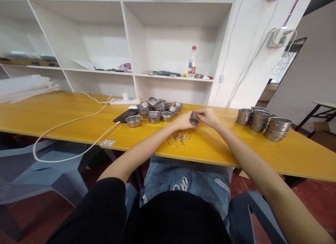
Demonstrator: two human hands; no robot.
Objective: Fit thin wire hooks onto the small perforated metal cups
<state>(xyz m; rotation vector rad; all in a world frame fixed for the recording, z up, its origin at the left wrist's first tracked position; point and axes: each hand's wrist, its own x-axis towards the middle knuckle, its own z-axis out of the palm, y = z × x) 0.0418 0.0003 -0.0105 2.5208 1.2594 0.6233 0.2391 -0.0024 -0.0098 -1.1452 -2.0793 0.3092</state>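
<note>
On our long yellow smooth-topped tabletop (210,149), perforated silver metal cup stacks (262,121) stand toward the right edge. Our left hand (185,120) and right hand (208,117), fingers curled, hold, beyond thin silver wire rings (180,138) near the front edge, one round holed metal cup (194,120).

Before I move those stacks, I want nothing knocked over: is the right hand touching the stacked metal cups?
Apart. The head view plainly shows bare yellow tabletop between the right hand and the nearest of the stacked metal cups.
</note>
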